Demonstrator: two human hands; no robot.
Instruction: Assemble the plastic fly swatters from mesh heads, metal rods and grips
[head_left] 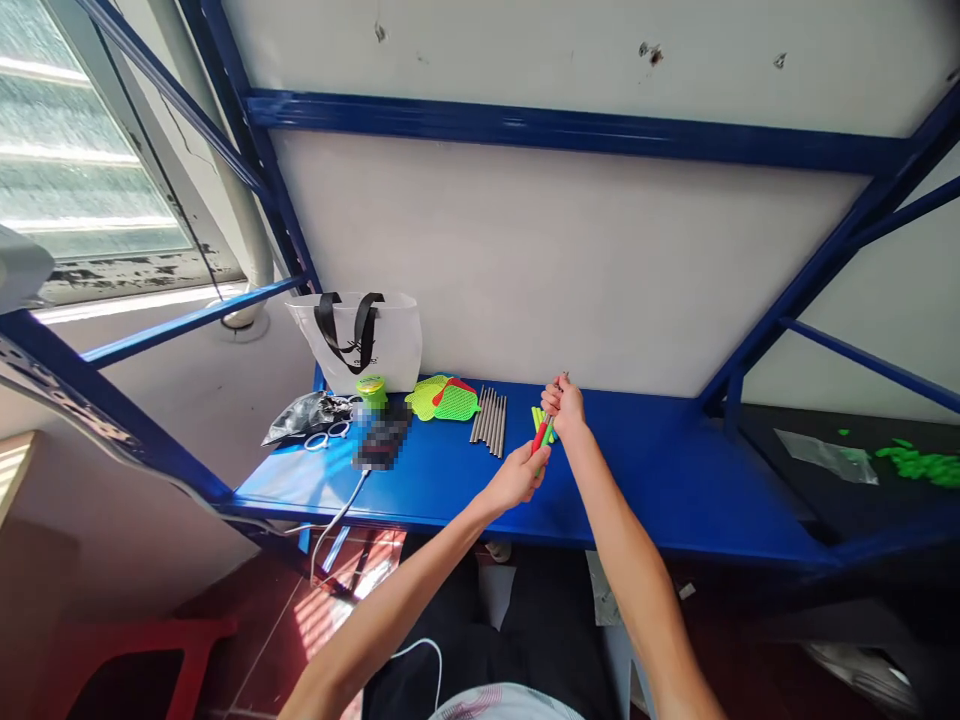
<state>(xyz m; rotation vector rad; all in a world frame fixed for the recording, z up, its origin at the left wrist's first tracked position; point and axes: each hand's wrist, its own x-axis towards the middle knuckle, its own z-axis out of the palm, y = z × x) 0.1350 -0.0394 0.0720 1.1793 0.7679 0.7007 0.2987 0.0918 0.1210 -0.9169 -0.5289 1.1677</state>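
Note:
My left hand (519,477) is closed around the red handle (539,437) of a thin metal rod. Higher up, my right hand (566,404) is wrapped around the rod's metal part, and its tip (565,375) pokes out above the fingers. Yellow and green handle-like tubes (536,416) lie on the blue table (637,480) just behind my hands, partly covered by them. To their left, several grey metal rods (489,422) lie side by side. Beyond those is a pile of mesh fly swatter heads (456,402) in green, yellow and red.
A white bag (401,340) with black handles stands against the wall. Near it are a green tub (371,391), white-handled scissors (328,436), a crumpled plastic bag (300,418) and a blurred dark device (384,442) with a white cable (341,512). Blue frame posts (795,270) flank the table.

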